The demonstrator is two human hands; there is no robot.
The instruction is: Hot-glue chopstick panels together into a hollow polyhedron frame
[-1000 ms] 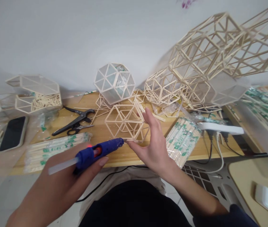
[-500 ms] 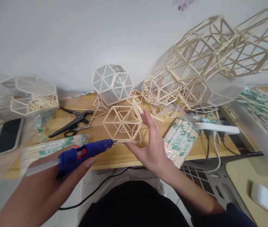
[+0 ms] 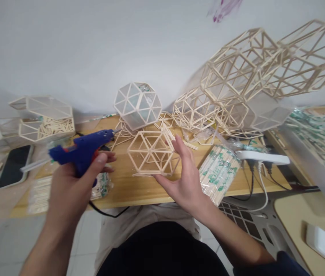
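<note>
**Stick frame steadied at the table edge, glue gun lifted to the left**

Stick frame, an open lattice of pale wooden sticks forming triangles and a hexagon, is stood on the wooden table near its front edge, roughly at the centre of the view. It is touched on its right side by the right hand, whose fingers are spread and upright against the sticks while the thumb is laid along the lower edge; the frame is braced rather than enclosed. A blue glue gun is gripped in the left hand, with the fingers curled tightly around the handle and the nozzle pointed right, towards the frame but well apart from it. A clear glue stick is seen protruding from the back of the gun, and a black cord is hung below the table edge.

Behind the frame, a panelled polyhedron is set against the wall. Several larger open lattices are piled to the right. A wrapped bundle of sticks is laid just beside the right hand, and a white power strip is placed beyond it. A dark phone is laid at the far left.
</note>
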